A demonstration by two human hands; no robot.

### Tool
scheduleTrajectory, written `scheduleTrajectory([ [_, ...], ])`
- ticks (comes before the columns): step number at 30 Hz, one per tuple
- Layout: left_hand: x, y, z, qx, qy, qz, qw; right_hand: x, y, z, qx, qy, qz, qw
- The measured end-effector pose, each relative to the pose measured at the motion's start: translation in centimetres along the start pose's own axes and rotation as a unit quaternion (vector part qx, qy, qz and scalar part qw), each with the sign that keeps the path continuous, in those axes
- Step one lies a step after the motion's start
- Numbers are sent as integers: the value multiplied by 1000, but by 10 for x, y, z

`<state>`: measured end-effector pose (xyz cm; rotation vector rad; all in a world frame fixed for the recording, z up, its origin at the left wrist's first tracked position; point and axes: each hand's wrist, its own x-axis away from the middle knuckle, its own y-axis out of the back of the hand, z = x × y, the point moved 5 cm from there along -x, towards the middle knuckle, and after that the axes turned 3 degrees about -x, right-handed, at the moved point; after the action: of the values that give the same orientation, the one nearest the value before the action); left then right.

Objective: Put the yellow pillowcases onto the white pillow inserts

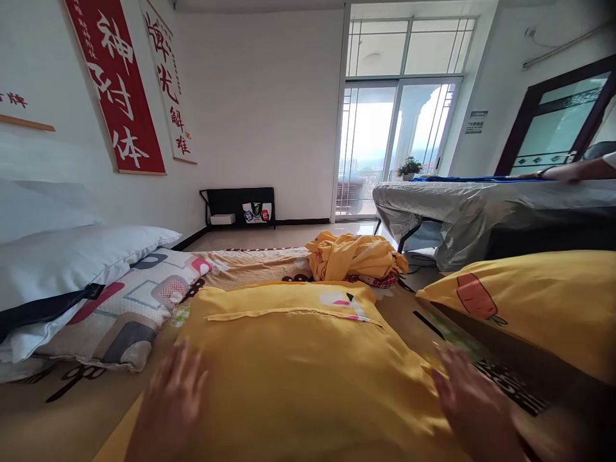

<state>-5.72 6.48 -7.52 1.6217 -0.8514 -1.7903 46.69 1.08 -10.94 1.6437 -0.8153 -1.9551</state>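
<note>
A plump yellow pillow [308, 378] lies flat in front of me, with a fold-over flap and a small white-and-pink print near its far edge. My left hand [173, 391] is at its left side, fingers stretched out and slightly apart, blurred by motion. Along the right side is my right hand [469, 391], also blurred, its fingers extended beside the pillow's edge. Neither hand grips anything that I can see. Whether the palms press on the fabric cannot be made out.
A patterned pillow [144, 301] and white pillows [86, 256] are piled left. Crumpled yellow cloth [353, 253] lies beyond. Another yellow pillow [539, 301] with a carrot print sits right. At a plastic-covered table [443, 205] another person's arm [572, 170] rests on blue cloth.
</note>
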Motion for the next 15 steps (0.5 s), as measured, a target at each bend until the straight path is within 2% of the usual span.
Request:
scheduleTrajectory([
  [2, -41, 16, -62, 39, -92, 10, 995, -28, 4, 71, -44, 46, 30, 998],
  [4, -70, 17, -109, 75, -128, 39, 988, -46, 0, 133, -98, 90, 84, 988],
  [6, -83, 4, -134, 98, -144, 82, 981, -50, -12, 174, -148, 125, 156, 969],
  [7, -83, -7, -138, 105, -151, 101, 978, -49, -20, 185, -165, 133, 190, 959],
  [8, -81, -18, -138, 109, -155, 115, 975, -45, -27, 190, -178, 135, 220, 950],
  [10, -71, -38, -124, 108, -148, 118, 976, -38, -41, 185, -188, 125, 252, 941],
  [12, -58, -50, -102, 95, -123, 103, 982, -31, -50, 166, -182, 108, 252, 944],
  [15, -41, -56, -70, 74, -95, 92, 989, -23, -57, 129, -148, 72, 245, 955],
])
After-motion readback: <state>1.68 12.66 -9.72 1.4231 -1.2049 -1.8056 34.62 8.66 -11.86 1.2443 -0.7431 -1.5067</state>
